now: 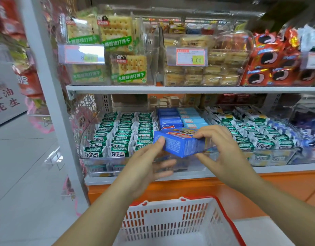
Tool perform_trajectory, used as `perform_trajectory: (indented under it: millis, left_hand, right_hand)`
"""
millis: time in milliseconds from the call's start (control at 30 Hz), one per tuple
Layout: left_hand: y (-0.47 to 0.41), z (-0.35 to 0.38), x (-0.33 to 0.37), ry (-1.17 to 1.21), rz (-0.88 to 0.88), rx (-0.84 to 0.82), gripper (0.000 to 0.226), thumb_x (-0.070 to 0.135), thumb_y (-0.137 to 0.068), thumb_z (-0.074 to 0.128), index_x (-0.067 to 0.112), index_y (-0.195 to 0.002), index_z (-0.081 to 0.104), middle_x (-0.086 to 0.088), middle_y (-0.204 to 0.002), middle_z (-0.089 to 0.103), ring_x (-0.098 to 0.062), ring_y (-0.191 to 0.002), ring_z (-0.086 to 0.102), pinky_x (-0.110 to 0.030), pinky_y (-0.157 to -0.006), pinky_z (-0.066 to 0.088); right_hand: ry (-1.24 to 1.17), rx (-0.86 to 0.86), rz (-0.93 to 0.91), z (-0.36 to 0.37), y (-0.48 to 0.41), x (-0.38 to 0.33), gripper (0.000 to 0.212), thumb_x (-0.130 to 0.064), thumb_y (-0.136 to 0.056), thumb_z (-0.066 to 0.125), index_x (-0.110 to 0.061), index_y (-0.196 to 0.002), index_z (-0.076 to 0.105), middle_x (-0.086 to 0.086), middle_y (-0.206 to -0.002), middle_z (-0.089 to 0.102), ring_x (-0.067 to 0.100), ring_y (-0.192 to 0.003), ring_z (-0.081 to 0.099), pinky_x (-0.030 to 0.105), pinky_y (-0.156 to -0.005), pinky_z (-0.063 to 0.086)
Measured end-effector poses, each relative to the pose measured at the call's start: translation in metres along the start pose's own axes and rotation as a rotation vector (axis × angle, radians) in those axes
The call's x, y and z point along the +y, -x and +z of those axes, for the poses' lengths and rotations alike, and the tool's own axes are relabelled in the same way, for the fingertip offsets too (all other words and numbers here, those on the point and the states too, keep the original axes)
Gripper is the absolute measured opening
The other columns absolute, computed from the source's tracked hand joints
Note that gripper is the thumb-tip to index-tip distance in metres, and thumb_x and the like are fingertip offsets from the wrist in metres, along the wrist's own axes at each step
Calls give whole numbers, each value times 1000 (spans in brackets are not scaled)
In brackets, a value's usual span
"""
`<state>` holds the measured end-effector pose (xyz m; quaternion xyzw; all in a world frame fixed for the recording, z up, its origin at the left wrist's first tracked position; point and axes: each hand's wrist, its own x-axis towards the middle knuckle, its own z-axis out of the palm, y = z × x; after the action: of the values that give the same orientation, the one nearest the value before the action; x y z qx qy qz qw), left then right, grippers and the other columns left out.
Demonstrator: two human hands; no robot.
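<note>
- Pinching the blue box (179, 145) at its right end with the right grip (222, 148), fingers over, thumb under.
- Touching its left end with the left grip (149, 162), fingers spread.
- Held before the shelf (277, 168), long axis left-right, basket (163, 206) below, nearer the body.

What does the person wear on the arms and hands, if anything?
The left hand and the right hand are bare, without gloves, rings or a watch. The left forearm and the right forearm are uncovered as far as the picture shows; no sleeve is in view.
</note>
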<state>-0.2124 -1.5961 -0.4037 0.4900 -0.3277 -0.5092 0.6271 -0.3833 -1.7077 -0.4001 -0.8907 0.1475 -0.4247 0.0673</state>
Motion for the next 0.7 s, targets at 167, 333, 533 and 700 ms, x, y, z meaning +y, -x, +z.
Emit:
perform_trajectory:
  millis: [167, 333, 533, 700]
  left_hand:
    - [-13, 19, 13, 167, 48, 59, 36, 35, -71, 67, 21, -104, 64, -1, -88, 73, -12, -68, 69, -34, -63, 60]
    - [-37, 10, 20, -19, 272, 195, 16, 7, -90, 60, 19, -100, 59, 4, -88, 73, -11, -69, 68, -24, -54, 50]
    - [-67, -11, 30, -686, 665, 151, 44, 4, -85, 69, 37, -111, 56, 25, -106, 66, 4, -99, 61, -17, -86, 48]
    - [-88, -10, 41, -1118, 779, 162, 50, 4, -84, 67, 21, -129, 54, 21, -108, 58, 7, -95, 53, 0, -79, 34]
  right_hand:
    - [63, 82, -143, 7, -11, 2, 30, -19, -81, 60, -21, -109, 51, -6, -116, 56, 14, -111, 48, 21, -102, 31]
    - [121, -22, -83, 12, -16, 31, 33, -30, -84, 57, -17, -114, 58, 4, -122, 61, 17, -116, 50, 19, -108, 24]
    - [125, -131, 246, 23, -18, 69, 43, -14, -81, 72, -12, -122, 61, 5, -124, 61, 24, -118, 50, 21, -99, 25]
    - [126, -236, 353, 37, -25, 92, 54, -28, -82, 71, -16, -132, 54, 4, -133, 56, 25, -128, 44, 29, -107, 26]
